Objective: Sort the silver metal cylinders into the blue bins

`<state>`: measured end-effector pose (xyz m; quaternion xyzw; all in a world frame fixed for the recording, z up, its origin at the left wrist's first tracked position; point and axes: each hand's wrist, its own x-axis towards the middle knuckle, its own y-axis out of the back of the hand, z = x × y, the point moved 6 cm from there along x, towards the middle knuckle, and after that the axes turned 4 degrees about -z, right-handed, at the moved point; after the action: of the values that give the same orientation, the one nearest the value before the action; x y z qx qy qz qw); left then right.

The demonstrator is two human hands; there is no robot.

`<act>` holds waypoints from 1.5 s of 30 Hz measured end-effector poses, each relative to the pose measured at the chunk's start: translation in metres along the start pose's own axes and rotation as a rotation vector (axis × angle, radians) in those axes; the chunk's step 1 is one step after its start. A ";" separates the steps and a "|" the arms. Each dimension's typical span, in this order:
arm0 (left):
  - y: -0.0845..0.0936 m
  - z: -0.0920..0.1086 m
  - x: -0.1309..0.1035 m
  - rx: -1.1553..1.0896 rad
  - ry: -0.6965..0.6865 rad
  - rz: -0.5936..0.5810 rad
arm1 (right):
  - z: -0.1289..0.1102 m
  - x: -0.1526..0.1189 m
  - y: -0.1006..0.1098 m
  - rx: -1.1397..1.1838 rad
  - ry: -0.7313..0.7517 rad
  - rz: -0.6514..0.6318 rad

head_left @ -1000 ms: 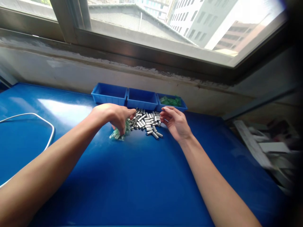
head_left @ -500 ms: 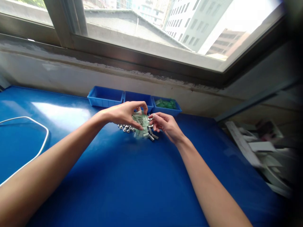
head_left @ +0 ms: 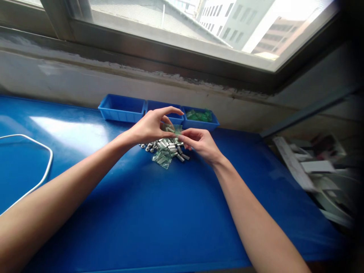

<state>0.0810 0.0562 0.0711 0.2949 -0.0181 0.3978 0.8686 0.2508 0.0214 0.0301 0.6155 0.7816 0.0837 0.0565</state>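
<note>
My left hand [head_left: 153, 126] holds a small clear green-tinted plastic bag [head_left: 176, 129] between its thumb and curled fingers, with the index finger stretched out above. My right hand [head_left: 200, 143] is closed in a pinch at the bag's right edge. Pale pieces show through the plastic. Below the hands lies a heap of short silvery metal cylinders [head_left: 179, 156]. Another greenish plastic bag [head_left: 163, 158] rests on the front of this heap. Round-headed metal pieces [head_left: 148, 148] lie at the heap's left, partly hidden under my left hand.
Three blue bins stand in a row by the wall: the left bin [head_left: 121, 114], the middle bin [head_left: 163, 104], and the right bin [head_left: 196, 125], with green bags [head_left: 199, 115] inside. A white cable [head_left: 47, 172] curves over the blue table [head_left: 159, 227]. Blurred clutter [head_left: 318, 167] sits at far right.
My left index finger has lifted and straightened. One plastic bag now lies on the heap, while another is held higher between both hands. The view has tilted slightly downward.
</note>
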 end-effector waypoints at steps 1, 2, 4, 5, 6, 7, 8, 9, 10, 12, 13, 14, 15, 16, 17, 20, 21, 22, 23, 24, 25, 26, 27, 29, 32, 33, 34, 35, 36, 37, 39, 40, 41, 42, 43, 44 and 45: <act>0.000 0.000 0.000 -0.020 0.008 0.002 | -0.001 0.000 0.001 -0.004 0.010 -0.003; 0.000 -0.001 0.001 -0.042 0.022 -0.001 | -0.001 -0.001 0.002 -0.005 0.019 -0.007; 0.000 -0.003 0.001 -0.075 0.072 -0.027 | -0.002 -0.001 0.004 0.001 0.027 -0.014; 0.000 -0.004 0.001 -0.083 0.102 -0.039 | -0.002 -0.002 0.004 0.003 0.024 -0.022; -0.001 -0.005 0.000 -0.087 0.130 -0.046 | -0.002 -0.002 0.004 0.006 0.016 -0.035; -0.002 -0.007 0.000 -0.090 0.151 -0.050 | -0.001 -0.002 0.004 0.010 0.008 -0.050; -0.003 -0.008 0.000 -0.095 0.164 -0.044 | -0.002 -0.003 0.003 0.015 0.003 -0.064; -0.004 -0.008 0.000 -0.102 0.170 -0.029 | -0.002 -0.003 0.003 0.022 0.001 -0.074; -0.004 -0.009 0.000 -0.106 0.172 -0.004 | -0.002 -0.003 0.004 0.030 0.001 -0.078; -0.004 -0.010 0.000 -0.082 0.168 0.057 | -0.002 -0.003 0.007 0.039 -0.001 -0.069; -0.003 -0.010 0.000 -0.055 0.166 0.091 | -0.001 -0.002 0.010 0.043 -0.007 -0.049; -0.001 -0.010 -0.001 -0.020 0.163 0.120 | 0.001 -0.001 0.013 0.056 -0.019 -0.015; 0.000 -0.010 -0.001 0.025 0.162 0.140 | 0.004 0.000 0.018 0.083 -0.038 0.036; 0.002 -0.010 -0.001 0.077 0.160 0.152 | 0.008 0.001 0.024 0.125 -0.058 0.106; 0.003 -0.010 -0.001 0.135 0.159 0.147 | 0.013 0.002 0.031 0.190 -0.077 0.193; 0.000 -0.008 0.000 0.317 0.119 0.034 | 0.025 0.002 0.051 0.433 -0.073 0.462; -0.003 -0.006 0.000 0.367 0.085 -0.026 | 0.028 0.001 0.056 0.501 -0.066 0.519; -0.006 -0.004 0.000 0.406 0.045 -0.091 | 0.030 0.001 0.058 0.554 -0.063 0.555; -0.010 -0.001 0.000 0.432 0.007 -0.152 | 0.032 0.002 0.060 0.589 -0.070 0.569; -0.012 0.000 -0.001 0.448 -0.021 -0.206 | 0.033 0.002 0.060 0.607 -0.083 0.568; -0.015 0.002 -0.001 0.457 -0.038 -0.258 | 0.033 0.002 0.059 0.610 -0.096 0.558; -0.017 0.002 -0.002 0.465 -0.042 -0.307 | 0.033 0.003 0.057 0.601 -0.108 0.542; -0.018 0.002 -0.003 0.477 -0.039 -0.351 | 0.032 0.003 0.055 0.583 -0.116 0.522; -0.020 0.000 -0.006 0.511 -0.025 -0.426 | 0.029 0.002 0.050 0.536 -0.137 0.475; -0.020 -0.004 -0.009 0.541 -0.001 -0.497 | 0.024 0.001 0.043 0.502 -0.163 0.420; -0.020 -0.005 -0.009 0.542 0.006 -0.506 | 0.022 0.001 0.041 0.496 -0.166 0.407; -0.020 -0.006 -0.009 0.541 0.012 -0.511 | 0.021 0.000 0.039 0.488 -0.168 0.394; -0.021 -0.006 -0.009 0.538 0.015 -0.514 | 0.020 0.000 0.038 0.478 -0.168 0.383; -0.021 -0.006 -0.009 0.534 0.015 -0.512 | 0.019 0.000 0.037 0.466 -0.167 0.374; -0.022 -0.005 -0.008 0.527 0.009 -0.510 | 0.019 0.000 0.036 0.452 -0.164 0.367; -0.022 -0.001 -0.007 0.498 -0.008 -0.502 | 0.019 0.001 0.036 0.425 -0.156 0.355; -0.021 0.001 -0.006 0.472 -0.013 -0.485 | 0.019 0.001 0.035 0.409 -0.150 0.343; -0.019 0.004 -0.005 0.441 -0.012 -0.453 | 0.018 0.001 0.034 0.391 -0.143 0.322; -0.016 0.006 -0.004 0.408 -0.006 -0.407 | 0.017 0.002 0.032 0.369 -0.132 0.294; -0.013 0.008 -0.003 0.373 0.004 -0.348 | 0.015 0.002 0.030 0.343 -0.119 0.259; -0.009 0.009 -0.002 0.336 0.017 -0.284 | 0.013 0.002 0.027 0.311 -0.106 0.221; -0.006 0.009 -0.001 0.295 0.033 -0.227 | 0.011 0.002 0.023 0.276 -0.092 0.181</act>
<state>0.0865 0.0474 0.0756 0.4126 0.0878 0.3005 0.8554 0.2745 0.0294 0.0239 0.6885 0.7236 -0.0480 -0.0004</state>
